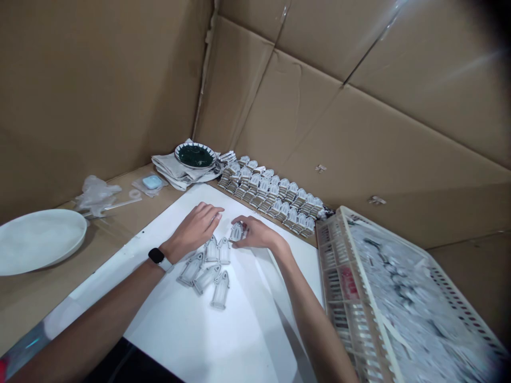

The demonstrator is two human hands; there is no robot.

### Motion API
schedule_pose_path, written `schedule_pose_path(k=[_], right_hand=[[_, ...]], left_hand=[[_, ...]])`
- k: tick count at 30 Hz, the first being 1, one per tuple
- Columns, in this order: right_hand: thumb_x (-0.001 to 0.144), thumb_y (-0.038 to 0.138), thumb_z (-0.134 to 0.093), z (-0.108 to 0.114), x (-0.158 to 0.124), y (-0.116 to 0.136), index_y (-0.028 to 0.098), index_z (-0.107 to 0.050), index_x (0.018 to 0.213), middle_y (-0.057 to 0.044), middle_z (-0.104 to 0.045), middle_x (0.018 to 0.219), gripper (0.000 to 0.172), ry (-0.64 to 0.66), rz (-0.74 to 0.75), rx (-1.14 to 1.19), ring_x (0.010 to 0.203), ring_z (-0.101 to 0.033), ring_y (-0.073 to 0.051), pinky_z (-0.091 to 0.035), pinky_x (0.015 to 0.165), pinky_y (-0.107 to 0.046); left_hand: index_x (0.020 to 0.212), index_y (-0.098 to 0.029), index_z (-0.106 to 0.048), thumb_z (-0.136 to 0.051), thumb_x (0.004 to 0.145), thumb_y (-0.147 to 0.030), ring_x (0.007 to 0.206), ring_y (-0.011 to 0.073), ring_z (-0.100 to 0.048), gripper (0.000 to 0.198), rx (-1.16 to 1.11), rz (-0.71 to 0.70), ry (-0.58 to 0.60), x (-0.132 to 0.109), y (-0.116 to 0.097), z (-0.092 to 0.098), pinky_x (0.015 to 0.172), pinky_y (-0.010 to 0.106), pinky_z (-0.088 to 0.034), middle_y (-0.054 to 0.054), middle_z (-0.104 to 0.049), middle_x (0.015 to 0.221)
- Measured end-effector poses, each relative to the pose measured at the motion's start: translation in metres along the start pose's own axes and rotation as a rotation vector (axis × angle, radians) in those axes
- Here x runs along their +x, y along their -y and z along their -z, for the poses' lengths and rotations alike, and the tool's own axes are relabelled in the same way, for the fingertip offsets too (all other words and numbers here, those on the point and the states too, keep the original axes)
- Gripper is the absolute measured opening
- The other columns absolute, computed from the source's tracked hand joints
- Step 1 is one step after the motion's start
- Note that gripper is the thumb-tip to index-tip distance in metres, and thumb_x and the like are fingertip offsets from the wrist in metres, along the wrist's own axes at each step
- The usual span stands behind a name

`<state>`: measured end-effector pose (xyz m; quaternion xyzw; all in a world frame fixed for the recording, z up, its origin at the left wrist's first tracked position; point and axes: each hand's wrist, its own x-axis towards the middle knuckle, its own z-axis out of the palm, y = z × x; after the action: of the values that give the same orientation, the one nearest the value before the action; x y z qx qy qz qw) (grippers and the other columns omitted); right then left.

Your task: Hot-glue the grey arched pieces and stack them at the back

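Several small translucent arch-shaped plastic pieces [211, 250] lie loose on a white board [255, 319], just below my hands. My left hand [195, 229] rests palm down on the board, fingers apart and holding nothing, right next to the loose pieces. My right hand [255, 234] has its fingers curled around one arch-shaped piece [236, 232], which is partly hidden by them. Beyond the board, many similar arched pieces [271, 194] stand packed in neat slanted rows.
A plastic crate [339, 266] of shredded white material sits at the right. At the left are a round white plate [38, 242] and crumpled clear plastic [98, 194]. A dish of dark green contents [195, 155] rests on folded cloth [171, 171]. Cardboard walls [303, 122] surround the surface.
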<state>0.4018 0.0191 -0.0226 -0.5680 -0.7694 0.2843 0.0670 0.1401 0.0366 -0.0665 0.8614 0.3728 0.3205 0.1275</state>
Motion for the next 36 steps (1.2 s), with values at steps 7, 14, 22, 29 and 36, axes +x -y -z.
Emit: schedule_pose_path(k=[7, 14, 22, 29, 36], right_hand=[[0.071, 0.033, -0.098, 0.009, -0.006, 0.020, 0.019, -0.076, 0.132, -0.001, -0.069, 0.090, 0.067, 0.011, 0.010, -0.076, 0.083, -0.064, -0.023, -0.048, 0.080, -0.033], [0.074, 0.026, -0.097, -0.004, -0.033, 0.041, 0.029, -0.071, 0.142, 0.001, -0.068, 0.107, 0.073, 0.120, 0.144, 0.026, 0.086, -0.066, -0.018, -0.054, 0.088, -0.030], [0.074, 0.023, -0.095, -0.011, -0.031, 0.047, 0.029, -0.071, 0.143, -0.001, -0.062, 0.111, 0.074, 0.153, 0.087, -0.059, 0.091, -0.064, -0.021, -0.050, 0.089, -0.032], [0.077, 0.028, -0.095, -0.007, -0.030, 0.063, 0.030, -0.066, 0.154, -0.008, -0.070, 0.125, 0.083, 0.187, 0.009, -0.209, 0.095, -0.069, -0.024, -0.047, 0.084, -0.032], [0.076, 0.022, -0.091, -0.004, -0.024, 0.077, 0.023, -0.076, 0.144, -0.012, -0.082, 0.114, 0.070, 0.173, 0.060, -0.312, 0.107, -0.075, -0.032, -0.049, 0.086, -0.034]], left_hand=[[0.139, -0.017, -0.066, -0.036, 0.120, -0.037, 0.123, 0.0298, -0.062, 0.041, -0.003, 0.008, -0.029, 0.000, 0.001, -0.001, 0.113, 0.050, -0.051, 0.011, -0.075, 0.130], [0.137, -0.017, -0.066, -0.035, 0.120, -0.037, 0.125, 0.0292, -0.062, 0.041, -0.007, 0.024, -0.039, 0.000, -0.003, 0.004, 0.114, 0.050, -0.051, 0.010, -0.076, 0.132], [0.131, -0.019, -0.069, -0.036, 0.120, -0.034, 0.122, 0.0290, -0.064, 0.038, -0.003, 0.006, -0.040, 0.000, -0.003, 0.004, 0.111, 0.049, -0.052, 0.010, -0.077, 0.127], [0.126, -0.018, -0.069, -0.034, 0.120, -0.034, 0.117, 0.0293, -0.064, 0.040, -0.002, -0.014, -0.038, 0.001, -0.004, 0.006, 0.108, 0.050, -0.052, 0.010, -0.077, 0.123], [0.118, -0.021, -0.073, -0.034, 0.119, -0.034, 0.111, 0.0291, -0.064, 0.041, 0.004, -0.045, -0.034, 0.000, 0.000, 0.002, 0.104, 0.049, -0.052, 0.010, -0.078, 0.118]])
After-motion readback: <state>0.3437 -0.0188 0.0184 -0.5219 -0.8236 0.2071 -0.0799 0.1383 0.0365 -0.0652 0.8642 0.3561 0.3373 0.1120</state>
